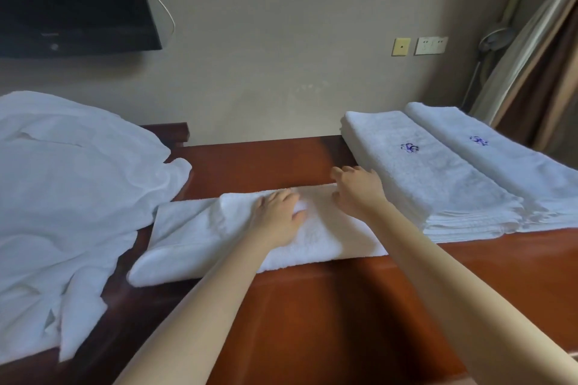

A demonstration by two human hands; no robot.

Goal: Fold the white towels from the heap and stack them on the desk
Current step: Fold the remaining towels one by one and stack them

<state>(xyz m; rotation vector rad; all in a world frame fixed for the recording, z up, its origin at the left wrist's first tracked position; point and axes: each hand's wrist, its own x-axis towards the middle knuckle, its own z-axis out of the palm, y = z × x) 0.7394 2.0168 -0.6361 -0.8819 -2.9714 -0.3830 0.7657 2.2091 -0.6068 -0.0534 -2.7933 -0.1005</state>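
Table (312,306) seen at bottom. Half-folded towel (194,237) laid across centre. Left hand (278,216) pressed flat on it, fingers straight, together. Right hand (358,189) rested at towel's far edge, fingers slightly apart. Folded stack (438,172) at right, heap (62,181) at left.

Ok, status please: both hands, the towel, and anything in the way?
Left hand flat on the half-folded towel. Right hand resting on its far edge. Folded towels stacked right, heap left; nothing in the way.
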